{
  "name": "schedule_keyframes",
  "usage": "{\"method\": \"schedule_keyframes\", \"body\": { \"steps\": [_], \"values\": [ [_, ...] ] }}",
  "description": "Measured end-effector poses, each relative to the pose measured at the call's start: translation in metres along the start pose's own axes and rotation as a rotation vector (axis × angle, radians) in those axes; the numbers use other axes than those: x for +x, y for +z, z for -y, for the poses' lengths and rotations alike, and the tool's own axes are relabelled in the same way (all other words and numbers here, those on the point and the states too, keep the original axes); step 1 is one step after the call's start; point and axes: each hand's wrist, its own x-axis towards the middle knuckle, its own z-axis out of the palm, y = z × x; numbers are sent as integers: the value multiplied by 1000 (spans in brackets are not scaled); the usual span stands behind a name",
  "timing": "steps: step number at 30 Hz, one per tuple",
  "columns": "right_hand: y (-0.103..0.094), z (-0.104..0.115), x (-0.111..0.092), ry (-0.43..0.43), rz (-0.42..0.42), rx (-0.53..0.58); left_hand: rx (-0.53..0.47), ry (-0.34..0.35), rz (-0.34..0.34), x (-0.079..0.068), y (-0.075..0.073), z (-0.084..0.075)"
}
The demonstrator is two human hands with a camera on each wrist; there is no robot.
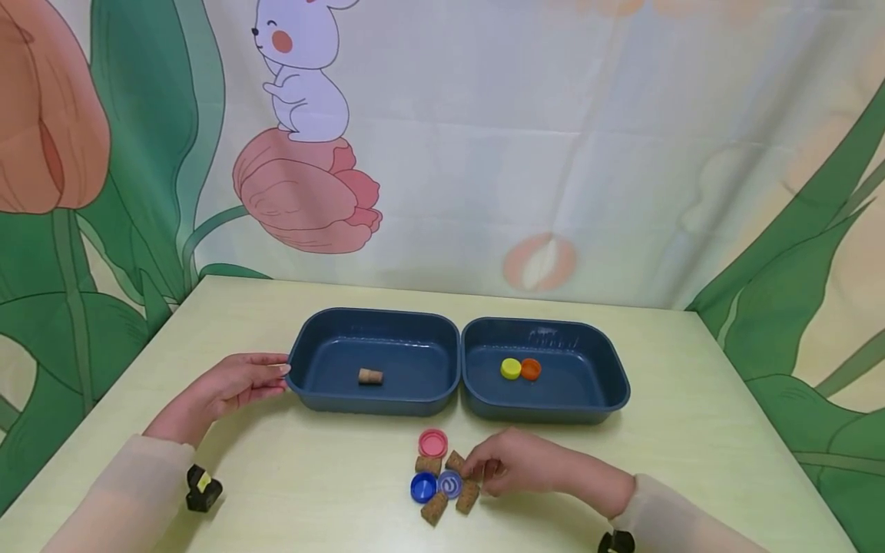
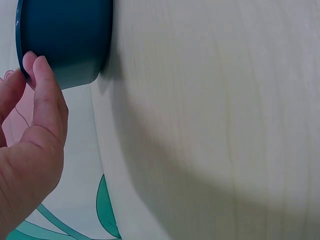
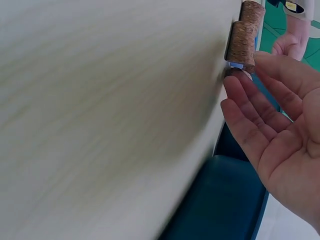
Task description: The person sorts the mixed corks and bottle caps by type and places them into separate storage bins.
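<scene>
My left hand (image 1: 238, 384) touches the left end of the left blue tray (image 1: 373, 407), fingers mostly straight at its rim and outer wall. A tapered cork stopper (image 1: 370, 376) lies inside this tray. My right hand (image 1: 518, 462) is over a small cluster on the table, its thumb and fingers pinching the end of a cork stopper (image 1: 454, 461). Around it lie three more cork stoppers, among them a front right one (image 3: 242, 45). A pink bottle cap (image 1: 432, 443), a blue bottle cap (image 1: 423, 488) and a pale violet bottle cap (image 1: 450, 484) lie among them.
The right blue tray (image 1: 546, 413) stands beside the left one, almost end to end. A yellow cap (image 1: 511, 369) and an orange cap (image 1: 531, 369) lie in it. Behind the pale wooden table (image 1: 311, 491) hangs a printed curtain (image 1: 449, 169).
</scene>
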Motion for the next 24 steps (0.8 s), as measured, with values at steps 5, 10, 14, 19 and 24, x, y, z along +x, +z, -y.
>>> {"method": "schedule_keyframes", "body": {
  "steps": [5,10,14,19,24],
  "values": [
    [2,-1,2,-23,4,-37,2,5,1,-2,2,-1],
    [4,0,3,-52,-4,-90,3,11,0,-4,3,-2],
    [5,2,4,-53,-13,-130,13,13,-1,-4,3,-3],
    [7,3,6,-77,-24,-200,23,8,-4,-2,2,-2],
    [7,4,6,-104,-26,-248,18,4,-6,-2,2,-1]
  ]
}}
